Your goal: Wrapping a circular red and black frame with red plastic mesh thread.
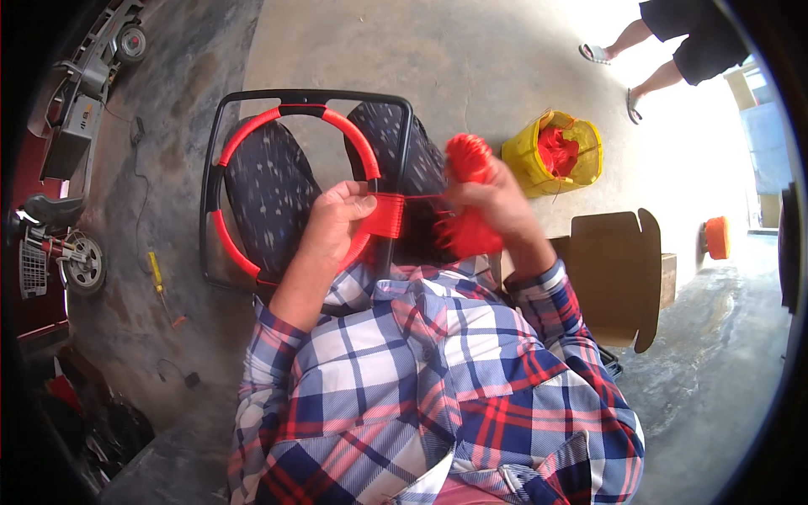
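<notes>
Across my lap lies a black rounded-square frame (207, 202) with a ring (359, 143) set inside it. Red cord covers most of the ring in sections, with short black gaps between them. At the right side, a flat band of red cord (386, 215) binds the ring to the frame's side bar. My left hand (338, 217) is closed on the ring there, its thumb on the band's edge. A bundle of red cord (470, 158) is gripped in my right hand (495, 202), slightly blurred. One taut strand runs from the band to that hand.
To the right stand a yellow bucket (523, 151) with red material inside and an open cardboard box (619, 273). Another person's legs (652, 63) are at the upper right. A yellow-handled tool (156, 271) lies on the floor at left, near parked vehicles (80, 126).
</notes>
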A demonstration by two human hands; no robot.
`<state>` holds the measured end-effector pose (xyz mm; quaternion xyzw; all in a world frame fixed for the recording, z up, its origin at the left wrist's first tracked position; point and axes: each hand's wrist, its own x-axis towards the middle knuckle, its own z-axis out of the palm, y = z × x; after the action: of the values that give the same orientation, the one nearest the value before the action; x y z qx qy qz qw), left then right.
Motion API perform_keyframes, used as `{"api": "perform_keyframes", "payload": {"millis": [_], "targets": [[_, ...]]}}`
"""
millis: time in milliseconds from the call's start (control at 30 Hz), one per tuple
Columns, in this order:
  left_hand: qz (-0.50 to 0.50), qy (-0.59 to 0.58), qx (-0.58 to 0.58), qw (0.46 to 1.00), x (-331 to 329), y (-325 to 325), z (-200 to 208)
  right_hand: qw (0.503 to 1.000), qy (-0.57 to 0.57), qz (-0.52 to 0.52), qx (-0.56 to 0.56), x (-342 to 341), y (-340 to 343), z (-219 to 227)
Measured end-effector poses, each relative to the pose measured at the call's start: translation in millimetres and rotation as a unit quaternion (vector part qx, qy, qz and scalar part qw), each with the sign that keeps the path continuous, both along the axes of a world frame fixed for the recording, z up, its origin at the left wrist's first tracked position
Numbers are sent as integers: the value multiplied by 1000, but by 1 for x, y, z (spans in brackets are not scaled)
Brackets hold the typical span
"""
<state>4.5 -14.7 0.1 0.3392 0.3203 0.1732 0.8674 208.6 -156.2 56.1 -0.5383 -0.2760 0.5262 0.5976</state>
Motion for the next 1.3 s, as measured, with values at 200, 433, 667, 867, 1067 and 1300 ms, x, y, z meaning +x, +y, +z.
{"api": "perform_keyframes", "payload": {"millis": [200,433,667,867,1067,1300], "targets": [[8,-100,-150,984,-6,6,0,924,16,-373,85,155,-95,16],[-10,-65,-119,991,-6,14,-14,814,-20,-527,244,217,-141,-34],[-72,-175,-124,974,3,2,29,911,-324,253,41,35,-49,5],[-41,-176,-142,973,7,-9,43,929,-328,170,-10,-25,14,-11],[-16,-60,-31,998,-5,7,-14,929,-370,-24,-9,-8,26,-11],[147,-57,510,846,3,-27,31,756,-616,18,220,-55,57,-2]]}}
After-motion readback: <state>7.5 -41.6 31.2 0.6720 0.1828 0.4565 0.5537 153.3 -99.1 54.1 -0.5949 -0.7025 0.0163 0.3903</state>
